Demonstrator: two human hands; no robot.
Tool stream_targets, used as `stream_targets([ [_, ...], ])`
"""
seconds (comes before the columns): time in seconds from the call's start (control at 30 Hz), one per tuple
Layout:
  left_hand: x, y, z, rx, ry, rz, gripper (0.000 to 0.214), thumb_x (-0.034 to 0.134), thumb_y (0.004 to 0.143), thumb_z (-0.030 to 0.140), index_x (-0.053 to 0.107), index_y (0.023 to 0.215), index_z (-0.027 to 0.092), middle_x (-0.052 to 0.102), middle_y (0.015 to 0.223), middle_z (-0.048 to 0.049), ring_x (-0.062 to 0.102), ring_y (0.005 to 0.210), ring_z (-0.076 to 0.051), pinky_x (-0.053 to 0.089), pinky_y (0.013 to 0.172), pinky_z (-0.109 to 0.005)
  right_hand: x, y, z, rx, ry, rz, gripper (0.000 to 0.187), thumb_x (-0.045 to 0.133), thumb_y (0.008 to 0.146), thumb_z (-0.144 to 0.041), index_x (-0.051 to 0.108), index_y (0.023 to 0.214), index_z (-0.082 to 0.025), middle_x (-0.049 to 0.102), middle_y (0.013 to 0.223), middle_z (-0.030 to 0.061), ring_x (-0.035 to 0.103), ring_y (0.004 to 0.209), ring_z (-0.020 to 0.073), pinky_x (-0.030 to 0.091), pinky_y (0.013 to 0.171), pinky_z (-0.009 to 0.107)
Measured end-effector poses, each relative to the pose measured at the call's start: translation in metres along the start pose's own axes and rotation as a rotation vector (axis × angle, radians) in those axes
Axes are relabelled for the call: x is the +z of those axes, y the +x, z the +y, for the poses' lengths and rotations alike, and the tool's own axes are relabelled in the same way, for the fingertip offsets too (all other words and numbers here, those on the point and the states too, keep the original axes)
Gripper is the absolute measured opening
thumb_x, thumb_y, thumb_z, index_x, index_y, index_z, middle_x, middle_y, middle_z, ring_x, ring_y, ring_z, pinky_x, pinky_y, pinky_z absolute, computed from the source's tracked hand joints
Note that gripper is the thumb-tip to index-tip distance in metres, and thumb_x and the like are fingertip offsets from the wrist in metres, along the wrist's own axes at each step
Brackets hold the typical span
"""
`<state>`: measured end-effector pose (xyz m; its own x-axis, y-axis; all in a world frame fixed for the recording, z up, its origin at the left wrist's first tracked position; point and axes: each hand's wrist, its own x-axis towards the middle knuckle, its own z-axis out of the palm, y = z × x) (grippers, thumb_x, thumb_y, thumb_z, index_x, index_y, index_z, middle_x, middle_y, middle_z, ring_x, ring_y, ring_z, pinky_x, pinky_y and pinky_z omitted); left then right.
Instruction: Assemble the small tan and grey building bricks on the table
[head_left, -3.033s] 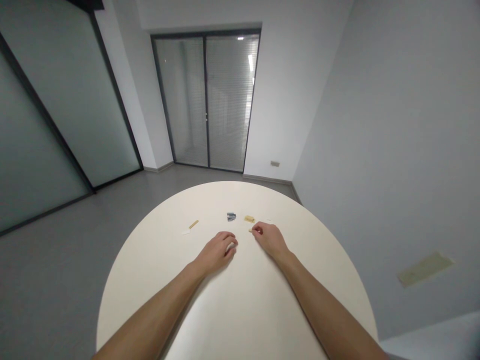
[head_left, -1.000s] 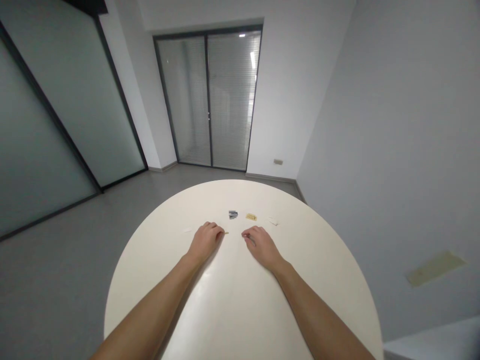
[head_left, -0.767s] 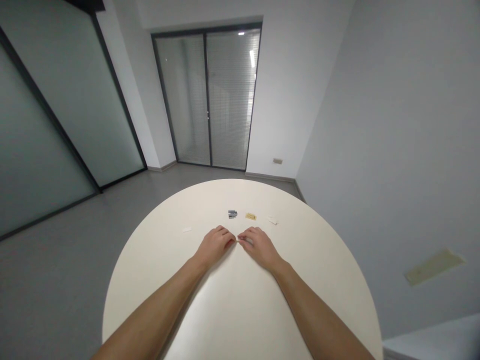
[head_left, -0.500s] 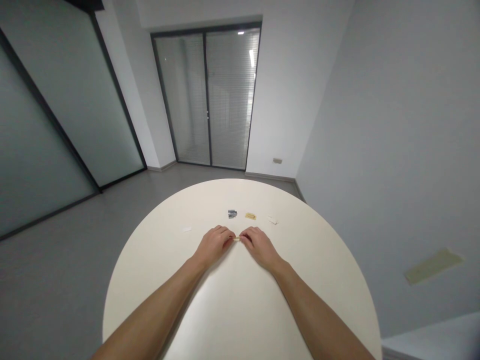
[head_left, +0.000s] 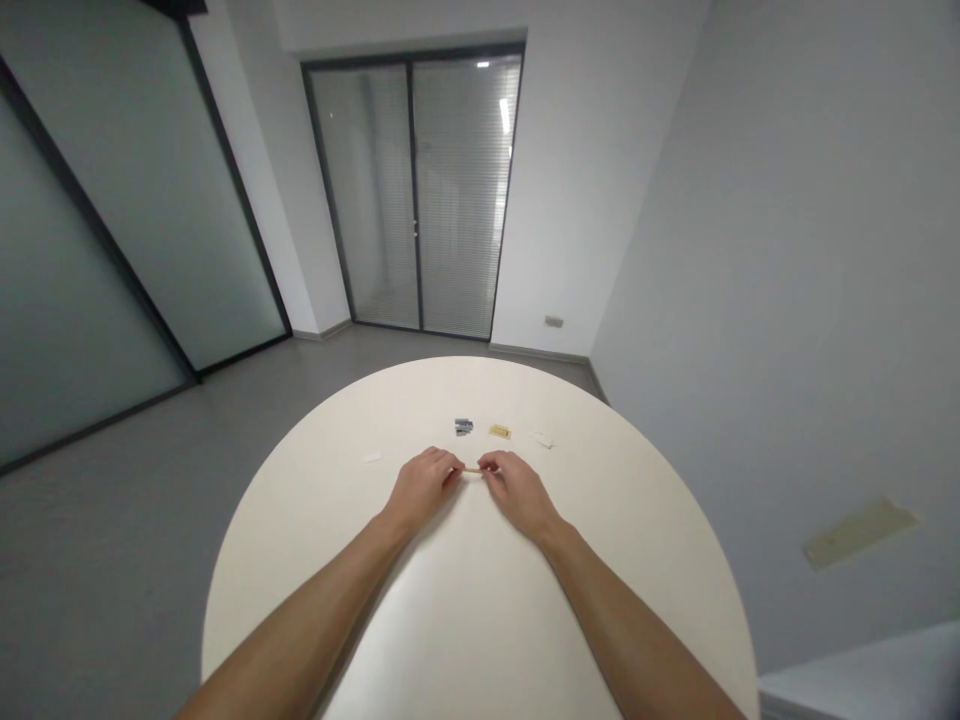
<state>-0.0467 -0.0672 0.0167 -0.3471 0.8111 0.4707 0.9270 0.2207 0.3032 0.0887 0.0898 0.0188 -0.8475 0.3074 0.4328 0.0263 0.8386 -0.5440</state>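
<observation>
Both my hands meet near the middle of a round cream table (head_left: 480, 620). My left hand (head_left: 424, 487) pinches one end of a small tan strip (head_left: 472, 470), and my right hand (head_left: 517, 493) pinches the other end. The strip is held just above the tabletop between the fingertips. What the strip is made of is too small to tell.
Beyond my hands lie a small grey metal piece (head_left: 463, 427), a small yellow piece (head_left: 500, 432) and a white scrap (head_left: 541, 439). Another white scrap (head_left: 372, 458) lies to the left. Glass doors (head_left: 416, 195) stand at the far wall.
My hands came together from apart. The left hand brought the tan strip over, the right hand took its other end, and both moved slightly away from me.
</observation>
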Motion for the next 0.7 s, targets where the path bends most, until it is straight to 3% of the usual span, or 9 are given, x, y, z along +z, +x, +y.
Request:
stream_targets([
  [0.7,-0.0009,-0.0022,0.0024,-0.027,-0.053,0.047,0.017,0.052,0.095,0.022,0.065,0.104,0.026,0.070,0.102,-0.0009,0.063,0.096,-0.017,0.050,0.082,-0.029,-0.0040,0.0013,-0.0022,-0.019,-0.030,0.055,0.012,0.056,0.094,-0.026,0.066,0.099,-0.023,0.070,0.097,0.0034,0.060,0.094,0.0189,0.046,0.086,0.033],
])
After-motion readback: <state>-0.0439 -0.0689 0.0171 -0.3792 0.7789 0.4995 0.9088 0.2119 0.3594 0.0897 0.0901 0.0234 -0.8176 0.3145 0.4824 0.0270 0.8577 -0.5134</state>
